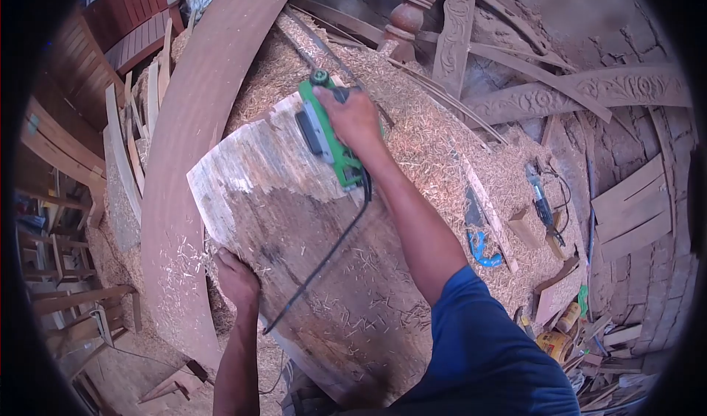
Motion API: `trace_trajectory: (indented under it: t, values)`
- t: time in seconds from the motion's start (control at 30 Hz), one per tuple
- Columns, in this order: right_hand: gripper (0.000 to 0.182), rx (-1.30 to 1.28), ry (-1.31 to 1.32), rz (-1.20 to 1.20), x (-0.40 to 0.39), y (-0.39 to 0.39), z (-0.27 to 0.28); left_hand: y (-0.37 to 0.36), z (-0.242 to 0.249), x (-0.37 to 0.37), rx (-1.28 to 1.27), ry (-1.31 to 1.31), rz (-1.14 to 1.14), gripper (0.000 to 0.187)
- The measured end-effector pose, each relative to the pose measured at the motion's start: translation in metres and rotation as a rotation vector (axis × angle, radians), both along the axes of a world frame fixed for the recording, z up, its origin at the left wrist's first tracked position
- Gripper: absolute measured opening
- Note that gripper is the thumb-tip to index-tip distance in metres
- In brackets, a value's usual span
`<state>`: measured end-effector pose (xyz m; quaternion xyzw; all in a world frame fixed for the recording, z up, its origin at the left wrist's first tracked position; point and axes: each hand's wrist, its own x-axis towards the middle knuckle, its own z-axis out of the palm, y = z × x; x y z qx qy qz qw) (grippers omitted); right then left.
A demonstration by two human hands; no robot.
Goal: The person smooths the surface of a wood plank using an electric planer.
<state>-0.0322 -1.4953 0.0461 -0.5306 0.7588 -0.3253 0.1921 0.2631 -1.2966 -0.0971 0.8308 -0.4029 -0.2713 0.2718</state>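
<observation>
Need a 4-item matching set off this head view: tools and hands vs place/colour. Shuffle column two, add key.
Column one
1. planer
2. left hand
3. saw
4. cord

Column two
A. blue-handled, lying among the shavings
B. dark, slanting across the board
C. green, held in the right hand
D. at the board's edge

Pairs: 1-C, 2-D, 3-A, 4-B
</observation>
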Motion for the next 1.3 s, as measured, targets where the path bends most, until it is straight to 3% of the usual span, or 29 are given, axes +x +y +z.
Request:
trace_trajectory:
  t: [0.23,0.3,0.47,0.53,0.63,0.67,0.7,0.83,0.93,1.03,1.17,1.3]
  values:
    - [0.069,0.03,-0.114,-0.027,0.027,-0.074,0.013,0.0,0.003,-0.003,-0.017,0.0,0.022,0.07]
    - [0.069,0.033,-0.134,-0.026,0.031,-0.095,0.014,-0.001,-0.001,-0.003,-0.058,-0.017,0.017,0.064]
    - [0.07,0.047,-0.165,0.022,0.038,-0.092,0.017,0.004,-0.008,0.001,-0.044,-0.03,0.001,0.06]
    - [0.072,-0.07,-0.041,0.011,0.031,-0.051,-0.002,0.004,-0.005,0.003,-0.004,-0.008,0.0,0.062]
    - [0.065,0.117,-0.061,-0.001,0.033,0.09,0.022,0.004,-0.004,0.003,0.039,0.014,-0.001,0.064]
    - [0.059,-0.059,-0.052,0.029,0.028,0.128,-0.001,0.003,-0.005,0.004,0.048,0.013,-0.003,0.065]
    - [0.057,-0.017,-0.047,-0.01,0.03,0.166,0.0,0.002,-0.009,0.004,0.046,0.008,-0.003,0.066]
    - [0.056,0.067,-0.064,-0.067,0.031,0.209,0.003,0.004,-0.005,0.005,0.035,0.038,-0.012,0.067]
    - [0.056,0.053,0.021,-0.114,0.041,0.168,0.006,0.002,-0.003,0.004,0.026,0.045,-0.011,0.066]
    - [0.055,0.084,-0.07,-0.076,0.048,0.118,0.017,0.004,-0.006,0.005,0.014,0.038,-0.004,0.065]
    - [0.062,0.049,-0.033,-0.054,0.048,0.055,-0.001,0.003,-0.002,0.002,-0.001,0.06,-0.01,0.063]
    - [0.069,0.057,-0.032,-0.057,0.06,0.014,0.022,0.003,-0.011,0.003,-0.017,0.047,-0.01,0.063]
